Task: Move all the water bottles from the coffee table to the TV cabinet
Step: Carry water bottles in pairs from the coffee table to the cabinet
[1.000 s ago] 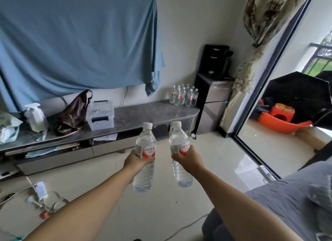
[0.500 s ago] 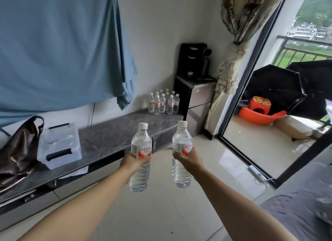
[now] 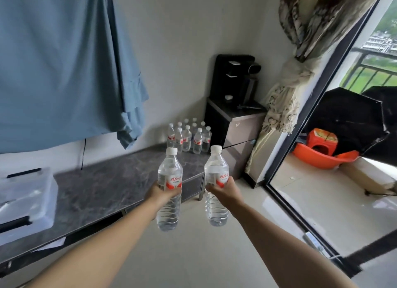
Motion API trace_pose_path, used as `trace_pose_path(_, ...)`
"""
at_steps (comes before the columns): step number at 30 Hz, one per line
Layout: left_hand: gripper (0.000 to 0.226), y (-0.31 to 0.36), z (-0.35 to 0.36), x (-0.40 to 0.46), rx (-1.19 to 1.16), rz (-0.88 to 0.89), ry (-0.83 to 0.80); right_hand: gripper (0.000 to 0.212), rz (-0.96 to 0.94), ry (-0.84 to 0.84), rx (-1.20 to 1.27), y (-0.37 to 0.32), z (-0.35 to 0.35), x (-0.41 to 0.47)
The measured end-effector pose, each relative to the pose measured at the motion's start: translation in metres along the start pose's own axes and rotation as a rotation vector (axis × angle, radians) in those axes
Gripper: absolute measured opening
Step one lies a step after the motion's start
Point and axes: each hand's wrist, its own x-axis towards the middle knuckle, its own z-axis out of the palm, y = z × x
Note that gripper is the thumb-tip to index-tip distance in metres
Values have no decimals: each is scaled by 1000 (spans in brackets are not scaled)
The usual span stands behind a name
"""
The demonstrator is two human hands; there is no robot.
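The left hand (image 3: 163, 193) is gripping one water bottle (image 3: 169, 186) upright, the right hand (image 3: 225, 191) is gripping another bottle (image 3: 216, 184), both short of the counter (image 3: 107, 186); they are best set down gently just before the bottle cluster (image 3: 189, 137) at its far end

Both your bare forearms reach forward and up from the lower corners of the view, side by side and well apart at the wrists. Your left hand (image 3: 161, 194) is curled round the labelled middle of a clear plastic water bottle with a white cap (image 3: 169, 186), held upright. Your right hand (image 3: 226, 191) grips a second clear, white-capped water bottle (image 3: 216, 184) the same way, at the same height, knuckles facing you.
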Motion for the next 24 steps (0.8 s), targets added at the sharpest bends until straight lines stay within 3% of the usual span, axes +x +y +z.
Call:
trace_pose_path(4,53,23,29,59,-55,-41,43,53,8,1,-19,-14,-21,61)
trace_pose_path(12,33,58,59,155,0,-79,32,56,70,-65,-61,-18,-2,177)
trace_pose_path(17,36,81,56,250,12,-64,20,52,96,-69,-74,-39,22,266)
trace_pose_path(20,52,95,53,307,18,-82,16,53,140,-37,-31,-53,38,319)
trace_pose_path(24,47,105,54,371,-16,-122,14,59,194,-37,-1,-58,64,379)
